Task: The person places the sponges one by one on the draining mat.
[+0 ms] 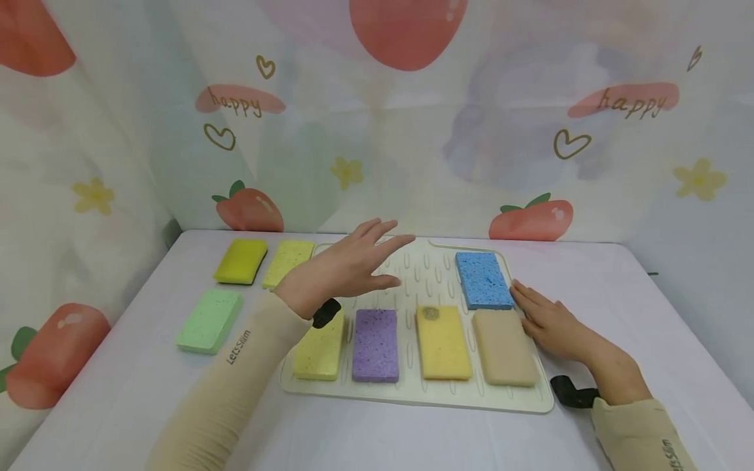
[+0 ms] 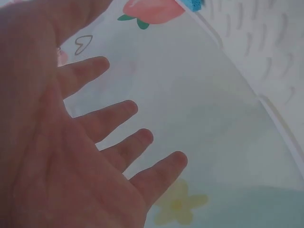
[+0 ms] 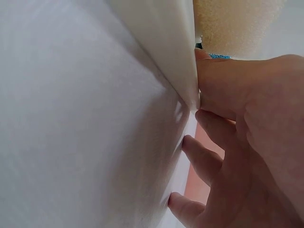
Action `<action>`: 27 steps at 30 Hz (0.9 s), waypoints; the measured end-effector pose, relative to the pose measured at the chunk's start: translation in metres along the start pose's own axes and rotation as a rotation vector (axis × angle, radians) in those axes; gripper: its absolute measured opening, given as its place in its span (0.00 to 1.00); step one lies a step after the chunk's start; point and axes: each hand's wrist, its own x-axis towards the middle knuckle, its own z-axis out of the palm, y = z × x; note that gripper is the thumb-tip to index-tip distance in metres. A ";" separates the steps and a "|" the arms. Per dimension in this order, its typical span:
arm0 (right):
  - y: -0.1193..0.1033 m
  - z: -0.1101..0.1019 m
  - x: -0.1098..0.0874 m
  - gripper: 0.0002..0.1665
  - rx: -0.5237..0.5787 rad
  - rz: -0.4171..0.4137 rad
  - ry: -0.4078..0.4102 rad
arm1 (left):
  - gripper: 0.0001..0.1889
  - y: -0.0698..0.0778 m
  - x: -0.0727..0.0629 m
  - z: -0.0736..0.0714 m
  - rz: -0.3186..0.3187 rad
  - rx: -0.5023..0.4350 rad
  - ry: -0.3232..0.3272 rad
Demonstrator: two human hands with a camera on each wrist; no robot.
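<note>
My left hand (image 1: 359, 258) hovers over the back left part of a white ridged tray (image 1: 425, 265), its fingers spread and nothing held; the left wrist view shows the bare palm. At the tray's right edge, my right hand (image 1: 550, 327) rests its fingers and thumb against the rim. Beside it on the tray lie a blue sponge (image 1: 484, 281) at the back and a beige sponge (image 1: 505, 348) in front. The front row continues leftward with a yellow sponge with a dark round spot (image 1: 444, 347), a purple sponge (image 1: 376, 347) and a pale yellow sponge (image 1: 318, 353), partly covered by my left wrist.
Left of the tray, on the white-covered table (image 1: 412, 438), lie a green sponge (image 1: 209, 322), a bright yellow sponge (image 1: 240, 261) and another pale yellow sponge (image 1: 290, 260). A patterned cloth (image 1: 400, 150) hangs behind the table's back edge and along the left side.
</note>
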 end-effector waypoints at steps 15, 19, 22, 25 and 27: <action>0.000 0.000 0.000 0.35 0.013 0.003 -0.006 | 0.41 -0.039 -0.062 0.019 -0.065 -0.036 0.114; 0.001 0.000 0.000 0.35 0.008 -0.001 -0.002 | 0.43 -0.050 -0.075 0.025 -0.078 -0.057 0.141; 0.001 -0.001 0.000 0.35 0.016 0.014 -0.012 | 0.43 -0.056 -0.084 0.030 -0.091 -0.060 0.162; 0.001 0.000 0.000 0.35 0.020 0.011 -0.012 | 0.44 -0.062 -0.092 0.035 -0.105 -0.045 0.168; 0.001 0.000 0.000 0.35 0.018 0.004 -0.008 | 0.44 -0.066 -0.097 0.038 -0.116 -0.024 0.169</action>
